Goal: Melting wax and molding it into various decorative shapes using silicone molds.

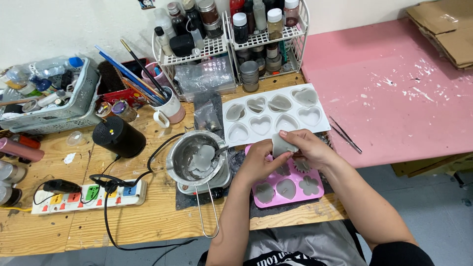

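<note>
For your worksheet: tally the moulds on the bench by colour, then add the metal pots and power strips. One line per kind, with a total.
White moulds: 1
Pink moulds: 1
Metal pots: 1
Power strips: 1
Total: 4
</note>
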